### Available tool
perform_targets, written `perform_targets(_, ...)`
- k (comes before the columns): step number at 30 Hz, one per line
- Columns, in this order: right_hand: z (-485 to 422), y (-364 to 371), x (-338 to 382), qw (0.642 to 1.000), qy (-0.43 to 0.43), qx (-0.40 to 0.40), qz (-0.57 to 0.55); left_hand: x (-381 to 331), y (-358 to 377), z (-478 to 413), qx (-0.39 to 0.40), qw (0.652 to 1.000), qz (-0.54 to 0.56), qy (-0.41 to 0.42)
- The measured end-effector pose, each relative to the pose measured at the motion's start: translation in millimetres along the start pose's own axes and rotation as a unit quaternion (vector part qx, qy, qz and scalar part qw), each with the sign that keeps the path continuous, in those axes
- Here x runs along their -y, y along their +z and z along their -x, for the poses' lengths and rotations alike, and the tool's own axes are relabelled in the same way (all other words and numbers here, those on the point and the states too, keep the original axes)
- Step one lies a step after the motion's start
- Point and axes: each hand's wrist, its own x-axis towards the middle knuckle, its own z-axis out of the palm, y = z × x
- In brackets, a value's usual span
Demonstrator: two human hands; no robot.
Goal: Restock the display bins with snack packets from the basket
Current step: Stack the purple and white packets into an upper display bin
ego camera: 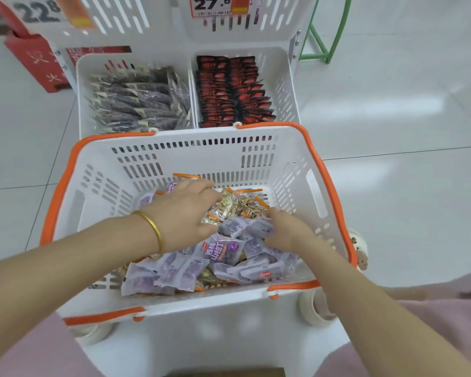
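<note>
Your left hand (pixel 185 210), with a gold bangle (pixel 152 229) on the wrist, was down inside the white basket (pixel 93 191) with the orange handles. Its fingers were spread and loosely extended over the gold packets (pixel 226 205) at the far middle of the pile, with the thumb near the purple packets (pixel 220 248); it gripped nothing that I could see. Your right hand (pixel 286 232) lay just to the right, resting on the purple packets with the fingers pointing left and dipping into the heap. I could not tell whether they had closed on a packet.

The purple packets filled the near part of the basket floor, and the gold ones lay beyond them. Just past the basket's far rim stood the two display bins. The left bin (pixel 82 104) held dark purple packs (pixel 139 96) stacked in rows, and the right bin (pixel 286 91) held red-and-black packs (pixel 231 91) in two tidy columns. Above the right bin, a price tag (pixel 212 4) read 27.6.
</note>
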Motion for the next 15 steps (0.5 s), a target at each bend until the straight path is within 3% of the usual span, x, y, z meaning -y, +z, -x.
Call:
perform_targets(4, -3.8, -1.8, 4.2, 0.998, -0.024, -0.064, -0.008, 2.1, 1.4, -1.4, 0.011, 1.0, 0.006, -0.004)
perform_targets(7, -6.9, -3.2, 13.7, 0.989, -0.091, -0.106, -0.043, 4.4, 2.1, -3.7, 0.016, 1.0, 0.009, -0.009)
perform_targets(10, -13.9, -0.5, 19.1, 0.984, -0.149, -0.087, -0.039, 6.8, 3.2, -4.8, 0.02, 1.0, 0.013, -0.018)
perform_targets(13, -23.9, 7.6, 19.6, 0.985, -0.161, -0.041, -0.046, 9.1, 4.5, -4.0, 0.017, 1.0, 0.013, -0.021)
perform_targets(15, -29.1, 8.6, 25.7, 0.981, -0.167, -0.053, -0.08, 10.5, 5.7, -3.3, 0.018, 0.999, 0.015, -0.025)
